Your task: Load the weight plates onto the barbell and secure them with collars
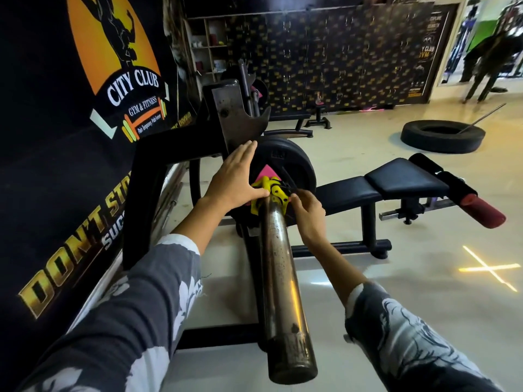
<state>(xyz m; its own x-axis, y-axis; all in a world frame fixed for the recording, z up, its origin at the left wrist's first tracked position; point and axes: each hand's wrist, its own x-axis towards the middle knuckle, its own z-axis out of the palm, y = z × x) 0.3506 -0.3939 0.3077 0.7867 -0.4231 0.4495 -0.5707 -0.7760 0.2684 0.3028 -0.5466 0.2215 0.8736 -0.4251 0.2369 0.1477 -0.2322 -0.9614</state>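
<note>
The barbell's steel sleeve points toward me from the rack. A black weight plate with a pink marking sits on it against the rack. A yellow collar is around the sleeve, right up against the plate. My left hand lies flat with fingers spread on the plate's face, its thumb touching the collar. My right hand pinches the collar's black lever on the right side.
A black rack upright holds the bar. A black bench with a red roller stands to the right. A tyre lies on the pale floor farther back. A banner wall runs along the left. A person stands at the far right.
</note>
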